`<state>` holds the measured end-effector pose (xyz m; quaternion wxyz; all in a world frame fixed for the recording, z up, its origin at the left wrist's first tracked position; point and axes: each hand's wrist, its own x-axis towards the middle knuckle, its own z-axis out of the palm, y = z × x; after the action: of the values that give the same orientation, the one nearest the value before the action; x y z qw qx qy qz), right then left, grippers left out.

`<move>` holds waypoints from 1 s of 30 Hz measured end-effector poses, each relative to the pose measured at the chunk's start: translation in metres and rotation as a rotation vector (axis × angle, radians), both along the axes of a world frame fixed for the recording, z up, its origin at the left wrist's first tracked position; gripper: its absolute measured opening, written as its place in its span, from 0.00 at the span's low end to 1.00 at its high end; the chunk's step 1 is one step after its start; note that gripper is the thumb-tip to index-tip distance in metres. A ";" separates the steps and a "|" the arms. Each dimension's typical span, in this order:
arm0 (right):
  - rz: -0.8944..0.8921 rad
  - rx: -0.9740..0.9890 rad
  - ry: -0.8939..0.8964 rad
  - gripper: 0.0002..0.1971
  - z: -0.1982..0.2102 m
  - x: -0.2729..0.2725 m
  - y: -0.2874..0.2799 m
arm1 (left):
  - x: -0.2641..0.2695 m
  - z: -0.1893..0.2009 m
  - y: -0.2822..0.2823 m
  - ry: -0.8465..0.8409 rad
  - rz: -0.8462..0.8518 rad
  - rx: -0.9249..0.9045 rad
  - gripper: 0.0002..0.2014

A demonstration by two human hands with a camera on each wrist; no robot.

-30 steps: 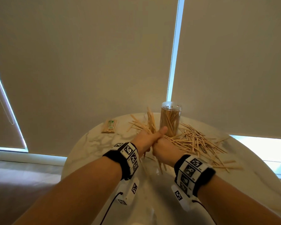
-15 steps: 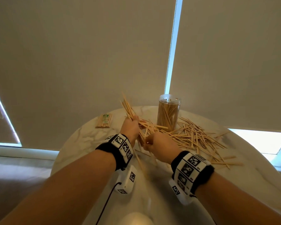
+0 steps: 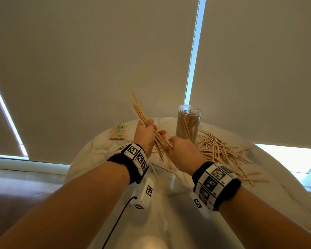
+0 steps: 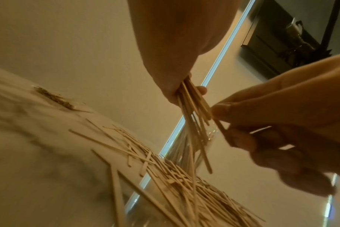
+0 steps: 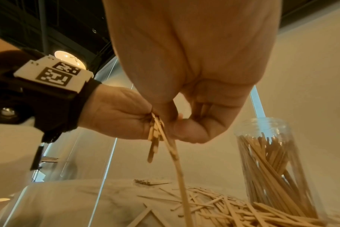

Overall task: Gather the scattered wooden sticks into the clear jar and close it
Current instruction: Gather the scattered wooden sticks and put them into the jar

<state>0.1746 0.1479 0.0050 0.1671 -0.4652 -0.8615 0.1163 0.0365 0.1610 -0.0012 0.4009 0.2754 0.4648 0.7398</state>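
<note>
My left hand [image 3: 147,127] grips a bundle of wooden sticks [image 3: 139,112] above the round marble table [image 3: 101,146]. The bundle slants up to the left and down toward my right hand [image 3: 171,141], which pinches its lower ends. In the right wrist view the right hand's fingers [image 5: 184,132] curl round those ends [image 5: 155,133], and one long stick [image 5: 181,181] hangs down. The clear jar [image 3: 188,123] stands open just behind my right hand, partly filled with sticks. Many scattered sticks [image 3: 221,153] lie to the right of it.
A wrapped packet of sticks [image 3: 119,132] lies at the table's far left. A pale round object [image 3: 148,243] shows at the near edge, too blurred to name. Roller blinds [image 3: 97,60] hang close behind the table. I see no lid.
My left hand has raised the bundle and tilted its top up to the left. My right hand has slid down from the clasp to the bundle's lower ends.
</note>
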 end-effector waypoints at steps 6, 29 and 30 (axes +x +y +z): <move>0.191 -0.184 -0.089 0.17 0.004 0.002 -0.008 | 0.011 0.004 -0.002 0.011 -0.009 0.076 0.08; 0.151 -0.195 0.888 0.15 0.063 0.021 0.006 | 0.038 0.004 -0.043 0.336 -0.558 -0.149 0.21; 0.160 -0.185 0.864 0.12 0.065 0.022 0.003 | 0.040 0.003 -0.044 0.343 -0.558 -0.150 0.21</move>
<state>0.1968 0.1510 0.0703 0.4598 -0.3188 -0.7319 0.3889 0.0764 0.1172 0.0022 0.5231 0.4821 0.4855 0.5083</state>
